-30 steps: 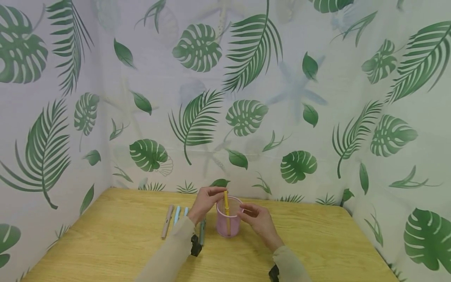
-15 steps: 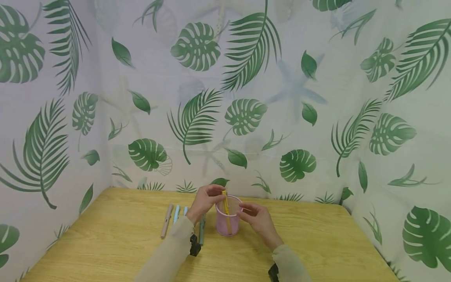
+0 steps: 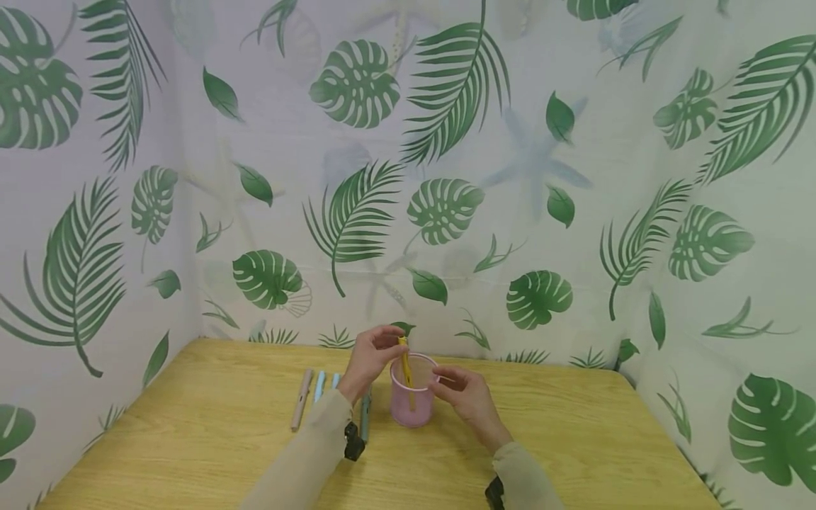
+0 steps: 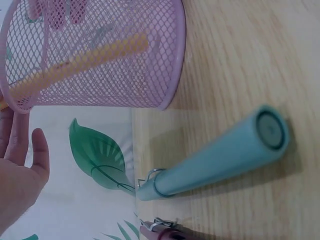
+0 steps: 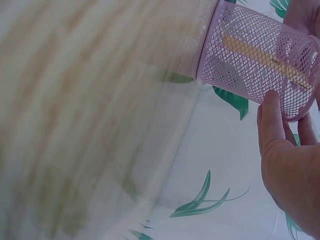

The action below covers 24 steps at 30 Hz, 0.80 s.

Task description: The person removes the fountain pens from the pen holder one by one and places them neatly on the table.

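Note:
A pink mesh pen holder [image 3: 422, 409] stands upright on the table. My left hand [image 3: 368, 363] pinches the top of a yellow pen [image 3: 404, 363], which leans inside the holder. Through the mesh in the left wrist view, the lower end of the yellow pen [image 4: 105, 54] shows above the holder's base. On the other side, my right hand [image 3: 473, 402] holds the holder near its rim, with the thumb on the outer mesh and fingers by the rim, as the right wrist view shows.
Left of the holder lie a greyish-brown pen [image 3: 302, 400], two light blue pens [image 3: 320, 386] and a dark teal pen [image 3: 365, 418], partly behind my left arm. A dark red pen [image 4: 170, 233] shows at the left wrist view's bottom. A leaf-patterned cloth [image 3: 459, 283] backs the wooden table [image 3: 574, 439].
My left hand has risen slightly, and the yellow pen's lower end has lifted from the holder's bottom. The pen's tilt has shifted a little. The right hand and holder stay put.

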Available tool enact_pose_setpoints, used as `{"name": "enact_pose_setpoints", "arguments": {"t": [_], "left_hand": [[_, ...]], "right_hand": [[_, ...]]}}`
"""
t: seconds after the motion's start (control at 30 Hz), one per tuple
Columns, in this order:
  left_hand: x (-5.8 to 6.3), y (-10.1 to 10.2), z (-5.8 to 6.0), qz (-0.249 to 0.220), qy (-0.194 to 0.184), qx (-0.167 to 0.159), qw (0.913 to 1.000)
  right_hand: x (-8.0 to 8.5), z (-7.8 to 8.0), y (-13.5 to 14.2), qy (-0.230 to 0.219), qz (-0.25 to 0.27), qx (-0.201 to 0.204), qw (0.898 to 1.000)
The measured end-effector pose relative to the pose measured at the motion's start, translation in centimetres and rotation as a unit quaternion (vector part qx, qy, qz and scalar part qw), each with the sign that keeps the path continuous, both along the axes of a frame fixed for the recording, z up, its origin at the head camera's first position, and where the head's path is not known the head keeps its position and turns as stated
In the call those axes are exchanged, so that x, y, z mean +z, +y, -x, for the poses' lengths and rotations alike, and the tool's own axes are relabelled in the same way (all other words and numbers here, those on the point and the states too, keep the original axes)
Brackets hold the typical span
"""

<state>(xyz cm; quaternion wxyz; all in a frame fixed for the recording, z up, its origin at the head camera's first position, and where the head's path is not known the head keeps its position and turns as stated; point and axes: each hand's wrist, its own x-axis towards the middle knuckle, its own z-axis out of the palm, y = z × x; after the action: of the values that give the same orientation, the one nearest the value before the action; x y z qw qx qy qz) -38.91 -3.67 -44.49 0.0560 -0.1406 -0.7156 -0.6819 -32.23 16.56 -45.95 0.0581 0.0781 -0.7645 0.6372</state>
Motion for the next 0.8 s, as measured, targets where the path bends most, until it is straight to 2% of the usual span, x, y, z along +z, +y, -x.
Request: {"name": "enact_pose_setpoints", "arguments": {"t": [0.13,0.33,0.63,0.8], "left_hand": [[0.7,0.0,-0.3,0.007,0.014,-0.001,0.9999],[1.4,0.1,-0.4,-0.026,0.033,-0.004,0.9991],[2.2,-0.3,-0.6,-0.079,0.059,0.019,0.9950],[2.7,-0.7,-0.7,-0.096,0.060,0.036,0.9929]], "right_hand": [[0.0,0.1,0.0,0.000,0.000,-0.004,1.000],[0.1,0.1,-0.1,-0.007,0.001,-0.007,1.000],[-0.1,0.0,-0.1,0.001,-0.001,-0.008,1.000],[-0.1,-0.1,-0.1,-0.002,0.003,-0.006,1.000]]}}
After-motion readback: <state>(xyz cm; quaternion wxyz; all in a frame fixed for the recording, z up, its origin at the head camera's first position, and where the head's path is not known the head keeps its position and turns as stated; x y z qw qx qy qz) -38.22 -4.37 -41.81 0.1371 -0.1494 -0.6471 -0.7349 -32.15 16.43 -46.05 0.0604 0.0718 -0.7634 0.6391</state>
